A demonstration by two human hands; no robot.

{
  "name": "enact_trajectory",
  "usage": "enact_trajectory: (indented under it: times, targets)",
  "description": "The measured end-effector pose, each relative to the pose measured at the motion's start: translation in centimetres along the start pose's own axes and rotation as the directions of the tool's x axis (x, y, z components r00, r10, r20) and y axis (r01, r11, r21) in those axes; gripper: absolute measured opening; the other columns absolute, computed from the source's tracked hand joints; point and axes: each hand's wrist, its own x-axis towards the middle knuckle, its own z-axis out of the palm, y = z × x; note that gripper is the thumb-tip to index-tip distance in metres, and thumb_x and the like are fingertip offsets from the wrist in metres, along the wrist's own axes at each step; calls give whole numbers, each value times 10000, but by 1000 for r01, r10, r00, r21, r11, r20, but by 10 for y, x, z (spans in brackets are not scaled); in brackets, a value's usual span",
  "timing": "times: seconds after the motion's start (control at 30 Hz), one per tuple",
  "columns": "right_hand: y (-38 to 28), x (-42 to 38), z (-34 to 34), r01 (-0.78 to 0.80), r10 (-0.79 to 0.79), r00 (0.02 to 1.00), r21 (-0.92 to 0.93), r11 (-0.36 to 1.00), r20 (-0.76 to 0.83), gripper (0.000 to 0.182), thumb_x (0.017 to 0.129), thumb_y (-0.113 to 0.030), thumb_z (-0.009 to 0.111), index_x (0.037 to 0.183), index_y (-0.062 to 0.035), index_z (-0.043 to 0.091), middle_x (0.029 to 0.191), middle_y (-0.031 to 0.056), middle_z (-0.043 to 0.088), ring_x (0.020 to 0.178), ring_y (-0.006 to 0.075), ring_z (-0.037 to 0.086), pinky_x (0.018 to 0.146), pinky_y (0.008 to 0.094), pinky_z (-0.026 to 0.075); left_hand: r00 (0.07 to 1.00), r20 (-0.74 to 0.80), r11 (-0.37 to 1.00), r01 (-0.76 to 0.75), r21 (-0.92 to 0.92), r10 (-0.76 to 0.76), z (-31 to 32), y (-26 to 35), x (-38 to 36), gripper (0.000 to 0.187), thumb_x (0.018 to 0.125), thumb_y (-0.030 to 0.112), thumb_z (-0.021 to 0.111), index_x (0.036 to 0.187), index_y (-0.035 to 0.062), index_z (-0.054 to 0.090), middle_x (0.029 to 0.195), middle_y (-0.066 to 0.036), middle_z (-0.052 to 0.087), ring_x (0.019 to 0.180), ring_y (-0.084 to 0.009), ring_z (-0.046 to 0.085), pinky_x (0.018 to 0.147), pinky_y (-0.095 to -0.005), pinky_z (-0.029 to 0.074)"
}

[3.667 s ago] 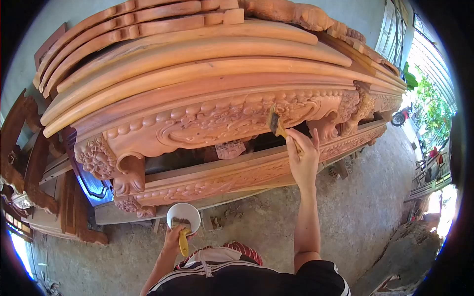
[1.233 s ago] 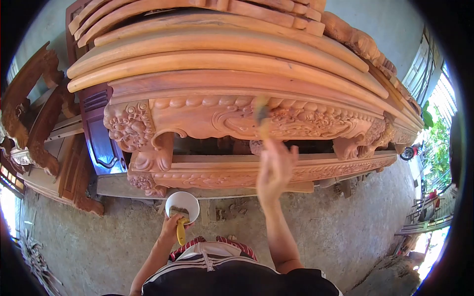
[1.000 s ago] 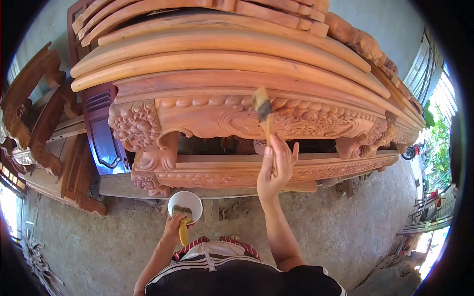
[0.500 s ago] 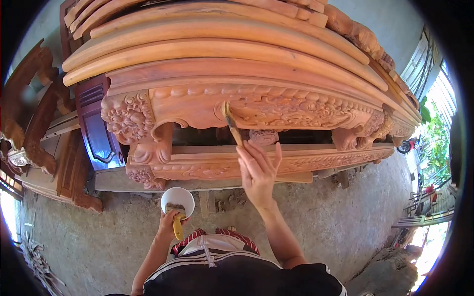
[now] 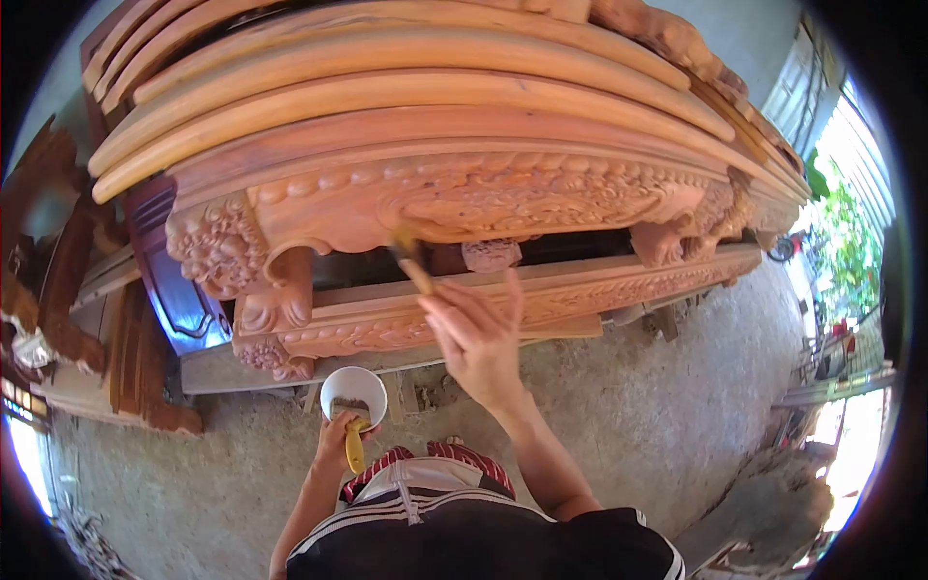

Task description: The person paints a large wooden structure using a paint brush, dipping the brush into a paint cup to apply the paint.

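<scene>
In my right hand (image 5: 480, 346) is a slim paintbrush (image 5: 418, 273), gripped by its wooden handle between thumb and fingers. Its blurred bristles lie at the lower edge of a carved reddish wood apron (image 5: 333, 215), left of the relief carving. One finger of that hand sticks out away from the handle. Low in front of my body, my left hand (image 5: 333, 443) grips a white cup (image 5: 353, 380). A wider brush with a yellow handle (image 5: 355, 452) rests against the cup in the same hand, its bristles inside.
Several long curved wood rails (image 5: 416, 95) lie stacked above the apron. A second carved beam (image 5: 387, 332) runs below it. Dark carved furniture parts (image 5: 135, 358) and a glossy purple-brown panel (image 5: 184, 290) stand at left. Concrete floor (image 5: 619, 416) extends beneath.
My right hand and its paintbrush have moved left and slightly down, the bristles now at the apron's lower edge. The view has shifted a little; my left hand keeps its hold on the cup.
</scene>
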Motion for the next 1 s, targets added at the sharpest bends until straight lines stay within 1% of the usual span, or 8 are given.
enact_trajectory:
  times: [0.17, 0.33, 0.4, 0.53, 0.63, 0.73, 0.87, 1.0]
  targets:
    - [49, -10, -10, -122, 123, 992, 9, 992, -35, 183, 853, -125, 601, 1028, -137, 654, 997, 27, 667, 937, 134, 626, 1065, 504, 176, 1000, -13, 997, -9, 70, 10, -5, 0, 7, 359, 828, 51, 484, 1176, 63, 395, 959, -179, 592, 695, -323, 656, 429, -267, 528]
    - [117, -23, -46, -379, 300, 873, -147, 914, -384, 181, 907, -159, 538, 1035, -116, 659, 1003, 65, 669, 884, 187, 637, 1042, 457, 262, 996, -84, 1000, 5, -9, -6, -2, -4, 7, 312, 827, 87, 484, 1126, 19, 430, 926, -179, 596, 679, -321, 655, 419, -260, 522]
    - [132, -28, -43, -533, 627, 632, 332, 778, -455, 214, 905, -125, 526, 1090, -121, 632, 1003, 78, 651, 939, 217, 608, 1016, 441, 289, 994, -105, 1000, 9, 6, -8, -6, -11, 9, 298, 827, 100, 483, 1107, 7, 443, 914, -180, 597, 678, -322, 655, 422, -265, 522]
    - [107, -47, -5, -354, 348, 879, 42, 934, -325, 211, 904, -121, 525, 1086, -121, 632, 1006, 91, 650, 967, 214, 594, 996, 424, 315, 999, -45, 995, 29, 96, -25, 5, -11, 17, 266, 841, 124, 478, 1077, 1, 456, 895, -185, 594, 676, -327, 654, 431, -277, 514]
    - [93, -46, -14, -211, 227, 962, 109, 971, -152, 223, 899, -137, 544, 1105, -136, 628, 997, 89, 651, 981, 198, 588, 999, 440, 313, 997, 30, 990, 67, 123, -71, 17, -13, 27, 249, 861, 154, 487, 1051, -5, 464, 867, -175, 598, 672, -321, 653, 448, -269, 508]
    - [128, -50, -33, -565, 659, 740, 407, 718, -136, 193, 908, -151, 553, 1065, -104, 655, 976, 66, 662, 931, 148, 600, 911, 343, 409, 998, 42, 990, 37, 139, -43, 41, -12, 35, 255, 867, 169, 496, 1037, -19, 471, 846, -173, 605, 671, -312, 654, 456, -262, 503]
    - [195, -41, -71, -407, 815, 365, 710, 575, -450, 221, 905, -119, 555, 1048, 29, 635, 985, 61, 643, 941, 149, 570, 845, 276, 434, 996, 77, 990, 38, 137, -49, 72, -11, 40, 257, 858, 132, 493, 1049, -39, 473, 874, -185, 614, 674, -309, 658, 443, -263, 500]
    - [195, -40, -58, -293, 856, 347, 822, 488, -384, 205, 900, -97, 546, 1017, 42, 642, 960, 59, 641, 909, 122, 565, 815, 242, 429, 994, 52, 982, 86, 169, -96, 79, -19, 45, 276, 846, 92, 477, 1079, -55, 462, 894, -189, 617, 673, -315, 660, 434, -265, 498]
